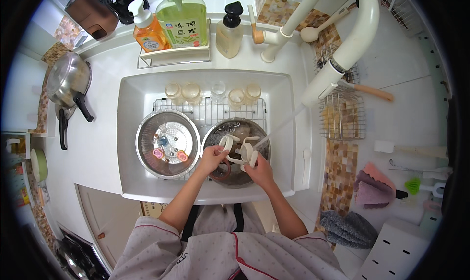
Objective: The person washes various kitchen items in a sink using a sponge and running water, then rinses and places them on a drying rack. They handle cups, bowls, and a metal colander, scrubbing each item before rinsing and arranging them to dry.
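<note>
Over the right-hand metal basin (pixel 269 144), my left hand (pixel 213 160) grips a cream plastic ring with curved handles (pixel 226 143). Pinched in my right hand (pixel 260 172) is a similar cream handled piece (pixel 247 152). A thin stream of water (pixel 279 125) runs from the faucet head (pixel 318 87) down to the right-hand piece. Water with bubbles fills the basin, and items lie in it, partly hidden by my hands. One is a brown loop-shaped handle (pixel 224 174) below my left hand.
Left of it stands a metal basin (pixel 141 155) holding pink pieces (pixel 158 153) and a blue piece (pixel 162 142). Several small jars (pixel 191 92) line the sink's back by a wire rack (pixel 205 109). Pump bottles (pixel 229 33) stand behind. A pot (pixel 68 79) sits left.
</note>
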`<state>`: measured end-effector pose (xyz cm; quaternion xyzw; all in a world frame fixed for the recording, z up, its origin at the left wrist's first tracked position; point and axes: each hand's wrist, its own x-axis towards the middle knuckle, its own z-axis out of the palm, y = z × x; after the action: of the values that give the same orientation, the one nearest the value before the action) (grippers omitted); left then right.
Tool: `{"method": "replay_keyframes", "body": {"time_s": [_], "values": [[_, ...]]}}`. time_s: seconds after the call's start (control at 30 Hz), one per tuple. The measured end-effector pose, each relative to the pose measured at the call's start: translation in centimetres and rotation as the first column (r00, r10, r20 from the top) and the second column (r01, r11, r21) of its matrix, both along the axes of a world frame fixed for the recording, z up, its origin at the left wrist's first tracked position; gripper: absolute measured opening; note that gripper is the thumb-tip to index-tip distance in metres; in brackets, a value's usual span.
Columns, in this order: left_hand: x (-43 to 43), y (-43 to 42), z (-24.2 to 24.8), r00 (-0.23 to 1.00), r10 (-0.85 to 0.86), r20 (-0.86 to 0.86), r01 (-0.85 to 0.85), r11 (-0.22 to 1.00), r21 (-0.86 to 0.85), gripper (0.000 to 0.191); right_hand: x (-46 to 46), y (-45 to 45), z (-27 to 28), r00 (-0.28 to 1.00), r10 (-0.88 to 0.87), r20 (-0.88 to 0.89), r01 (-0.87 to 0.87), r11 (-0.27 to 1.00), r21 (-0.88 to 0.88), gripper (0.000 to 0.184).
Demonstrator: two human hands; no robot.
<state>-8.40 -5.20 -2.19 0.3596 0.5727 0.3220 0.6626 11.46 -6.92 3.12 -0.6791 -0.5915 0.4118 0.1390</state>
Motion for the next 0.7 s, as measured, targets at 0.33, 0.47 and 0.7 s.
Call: {"method": "replay_keyframes", "body": {"time_s": [0.33,0.47,0.7], "values": [[0.2,-1.9,-4.2,0.887,-0.06,-0.457,0.066,0.998,-0.003,0.037,0.0,0.7,-8.2,0.871,-0.313,-0.379,0.209,0.934,-0.291,0.035],[1.0,-2.0,-6.9,0.904,-0.073,-0.422,0.056,0.997,-0.053,0.041,-0.3,0.1,-9.9,0.959,-0.264,0.101,0.275,0.954,-0.12,0.037],[1.6,-1.6,-6.1,0.984,-0.006,-0.178,-0.041,0.964,-0.261,0.04,-0.4,-1.6,-8.9,0.907,-0.419,0.041,0.416,0.907,0.067,0.031]]}}
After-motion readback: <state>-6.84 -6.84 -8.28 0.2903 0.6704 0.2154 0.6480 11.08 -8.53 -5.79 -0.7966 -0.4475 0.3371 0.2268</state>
